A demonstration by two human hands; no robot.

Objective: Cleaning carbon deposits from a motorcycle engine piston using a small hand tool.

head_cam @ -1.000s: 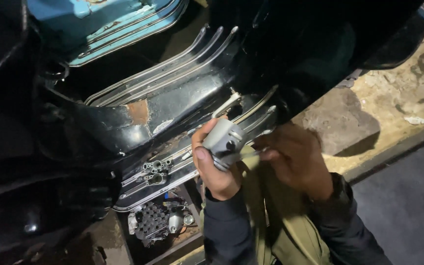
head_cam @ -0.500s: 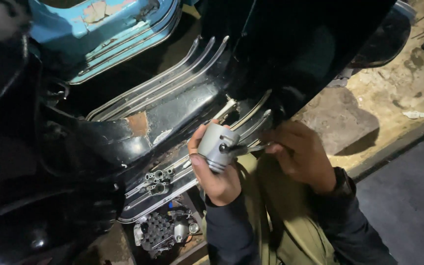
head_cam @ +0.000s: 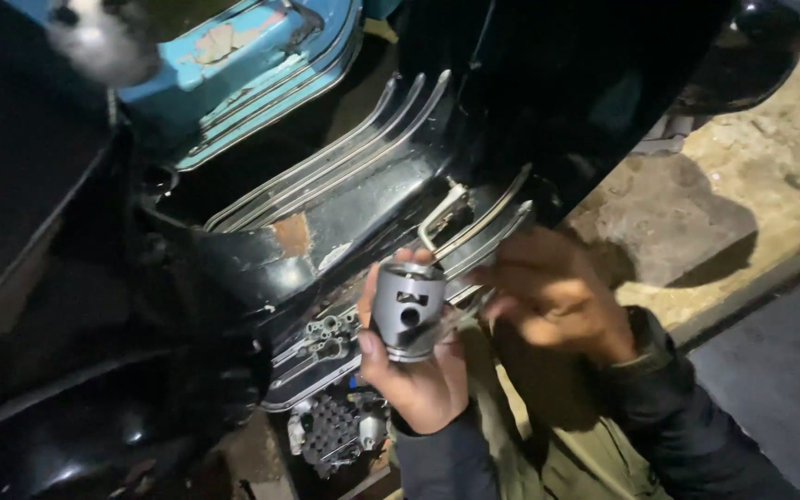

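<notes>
Dim workshop floor of dirt and concrete, beside a black scooter body with chrome floor strips. Just below those strips, the left hand clamps a grey metal piston upright. The right hand touches the piston's side, fingers pinched together.

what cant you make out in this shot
- What the right hand pinches: head view, motion blur and its own fingers hide it.
- The piston's far side: hidden by the left hand.
- The dark bodywork at lower left: lost in shadow.
- The blue panel: cut off by the top edge.
</notes>
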